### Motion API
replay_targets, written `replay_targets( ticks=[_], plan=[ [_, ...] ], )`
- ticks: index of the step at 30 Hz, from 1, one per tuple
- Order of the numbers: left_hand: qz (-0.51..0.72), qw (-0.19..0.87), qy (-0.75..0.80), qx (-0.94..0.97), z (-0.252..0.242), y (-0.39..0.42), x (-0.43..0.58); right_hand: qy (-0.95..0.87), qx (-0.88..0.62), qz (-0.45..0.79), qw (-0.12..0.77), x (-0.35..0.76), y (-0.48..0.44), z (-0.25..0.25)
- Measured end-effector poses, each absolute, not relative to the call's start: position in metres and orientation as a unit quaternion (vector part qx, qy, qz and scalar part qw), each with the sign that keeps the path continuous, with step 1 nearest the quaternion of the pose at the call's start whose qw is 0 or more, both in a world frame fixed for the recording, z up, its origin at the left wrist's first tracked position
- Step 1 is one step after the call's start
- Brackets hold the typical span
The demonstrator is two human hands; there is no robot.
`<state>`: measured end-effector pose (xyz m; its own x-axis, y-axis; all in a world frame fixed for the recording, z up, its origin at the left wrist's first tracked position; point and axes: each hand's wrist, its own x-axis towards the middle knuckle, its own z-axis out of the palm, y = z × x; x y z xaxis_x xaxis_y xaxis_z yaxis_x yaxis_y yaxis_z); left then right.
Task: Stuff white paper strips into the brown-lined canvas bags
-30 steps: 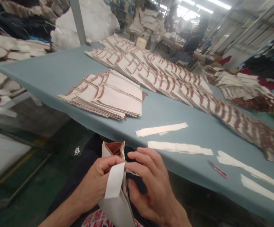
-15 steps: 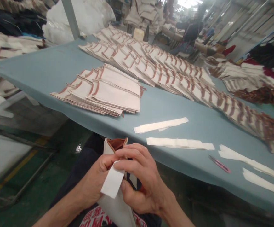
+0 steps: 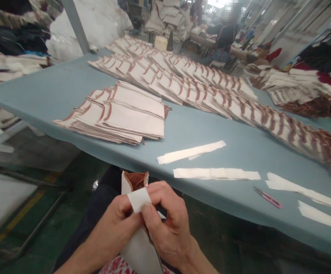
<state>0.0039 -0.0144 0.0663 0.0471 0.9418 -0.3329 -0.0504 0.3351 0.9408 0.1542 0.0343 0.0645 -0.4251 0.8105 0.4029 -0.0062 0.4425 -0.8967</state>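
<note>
Right hand [image 3: 168, 220] pinches white strip [image 3: 138, 200]; left hand [image 3: 115, 222] grips brown-lined pouch [image 3: 142, 253], fingertips apparently behind it, off table [image 3: 196, 127]'s near edge; pouch bottom cut off.

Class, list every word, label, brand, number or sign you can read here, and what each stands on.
No text can be read with certainty.
Red-and-white printed cloth at the lap: red character-like marks, too blurred and cut off to read.
Held flat white strip: no lettering visible.

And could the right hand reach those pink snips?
Probably yes: the pink snips lie uncovered near the edge of the table, though the right hand is busy pinching the white strip.
</note>
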Motion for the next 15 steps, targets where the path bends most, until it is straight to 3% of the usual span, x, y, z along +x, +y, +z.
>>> replay_targets(
  ticks=[5, 10, 15],
  plan=[
    [0.391, 0.551, 0.599, 0.43, 0.059, -0.037, 0.016, -0.56, -0.433, 0.612, 0.353, 0.154, 0.018, 0.071],
    [0.418, 0.499, 0.593, 0.474, 0.048, -0.048, 0.021, -0.516, -0.476, 0.621, 0.35, 0.156, 0.01, 0.068],
    [0.368, 0.516, 0.576, 0.516, 0.034, -0.057, 0.012, -0.508, -0.466, 0.646, 0.328, 0.153, 0.013, 0.066]
  ],
)
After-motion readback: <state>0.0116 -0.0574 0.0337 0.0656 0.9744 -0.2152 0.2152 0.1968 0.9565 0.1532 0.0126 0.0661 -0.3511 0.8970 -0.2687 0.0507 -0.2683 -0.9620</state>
